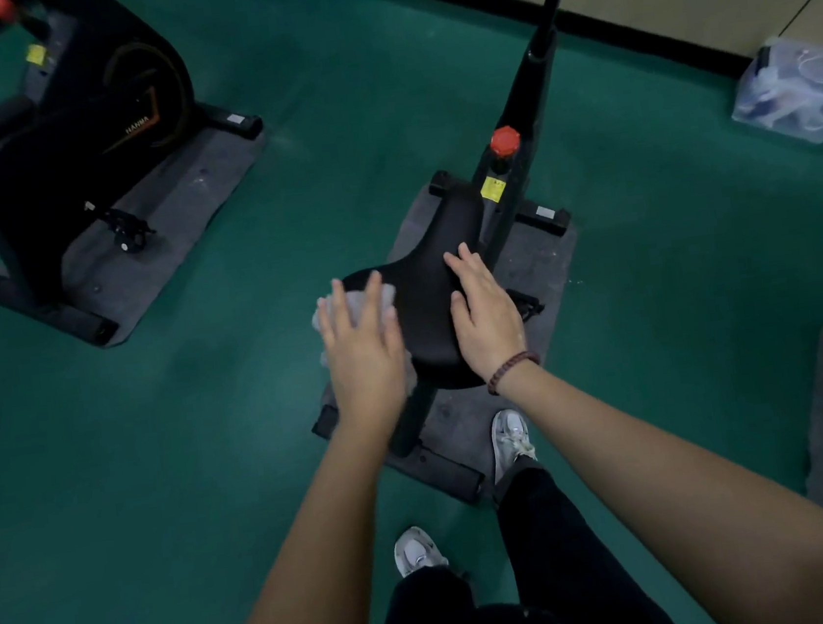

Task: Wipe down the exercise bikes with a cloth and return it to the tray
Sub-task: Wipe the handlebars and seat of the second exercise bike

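Two pale shoes (511, 433) stand nearest on the green floor (157, 443), one of them set on the edge of the grey mat (542, 266), probably so the person can lean in over the near bike (523, 94). Both bare forearms reach forward to its black saddle (424, 310). The left hand (361, 338) lies flat, fingers straight and spread, pressing the white cloth (389, 295) against the saddle's left flank; the broad palm seems meant to keep as much fabric as possible in contact with the padding. The right hand (484, 313), a beaded bracelet (511, 369) at its wrist, also rests flat with straight fingers on the saddle's right side and holds nothing (most likely it steadies the seat against the push of the wiping). Just beyond the saddle's nose a red knob (505, 141) and a yellow label (493, 188) sit on the frame, not yet reached by the cloth. Farther off, to the left, a second bike (69, 120) stands on a mat of its own, well apart. A clear plastic box (799, 88) sits by the far wall at the right; whether it serves as the tray cannot be told.
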